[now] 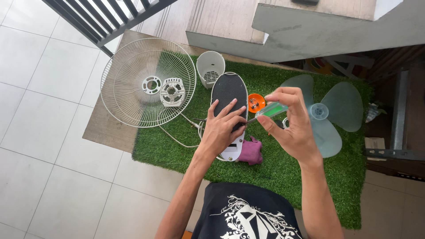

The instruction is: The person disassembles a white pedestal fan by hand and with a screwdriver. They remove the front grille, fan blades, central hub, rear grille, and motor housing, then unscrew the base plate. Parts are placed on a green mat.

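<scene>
My left hand (220, 128) pressed flat on the fan base (229, 113) while my right hand (292, 121) pinched the green screwdriver (268, 111), which I thought could slip off.

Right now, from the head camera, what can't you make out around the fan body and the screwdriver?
- Screwdriver tip: hidden behind the left hand, so the contact point with the fan body is unseen.
- Small parts in the orange dish: too small to identify.
- Purple cloth: partly covered by the fan body.
- Fan blade: one lobe partly hidden by the right hand.
- Railing: cut off by the top edge.
</scene>
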